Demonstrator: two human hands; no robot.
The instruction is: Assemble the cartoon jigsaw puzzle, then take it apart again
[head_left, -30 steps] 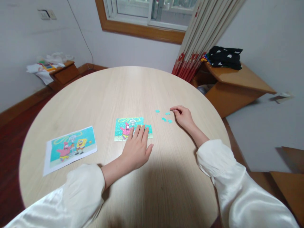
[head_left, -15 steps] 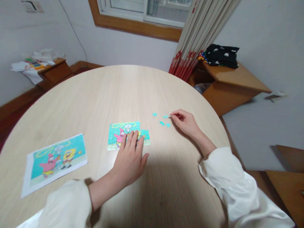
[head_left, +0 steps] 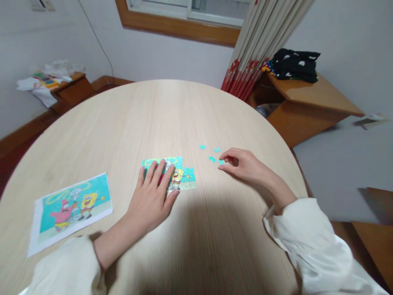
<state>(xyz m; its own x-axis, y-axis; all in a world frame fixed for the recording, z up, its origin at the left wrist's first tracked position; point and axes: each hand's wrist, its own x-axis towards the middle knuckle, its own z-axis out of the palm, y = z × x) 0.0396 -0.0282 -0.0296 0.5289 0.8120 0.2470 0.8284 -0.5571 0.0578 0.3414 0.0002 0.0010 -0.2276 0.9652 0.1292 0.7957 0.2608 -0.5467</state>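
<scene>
A partly assembled jigsaw puzzle (head_left: 187,180) with cartoon figures lies on the round table. My left hand (head_left: 150,200) rests flat over its left part, fingers spread, covering some of the picture. To the right of the puzzle, my right hand (head_left: 245,164) has thumb and forefinger apart on either side of a turquoise puzzle piece (head_left: 221,162), which lies on the tabletop. Close by are more loose turquoise pieces: one puzzle piece (head_left: 202,146) farther left, another puzzle piece (head_left: 217,150) just beyond my fingertips, and a third puzzle piece (head_left: 211,159) beside them.
A printed reference picture (head_left: 73,209) of the same cartoon lies at the left of the light wooden table (head_left: 153,114). Beyond the table stand a wooden cabinet (head_left: 322,98) with black patterned cloth (head_left: 296,65) on it, a curtain (head_left: 258,45) and a small cabinet (head_left: 75,90) with papers.
My left hand has slid left across the puzzle, uncovering the yellow figure. My right hand has shifted slightly nearer to me, its thumb and forefinger spreading around the nearest right-hand piece.
</scene>
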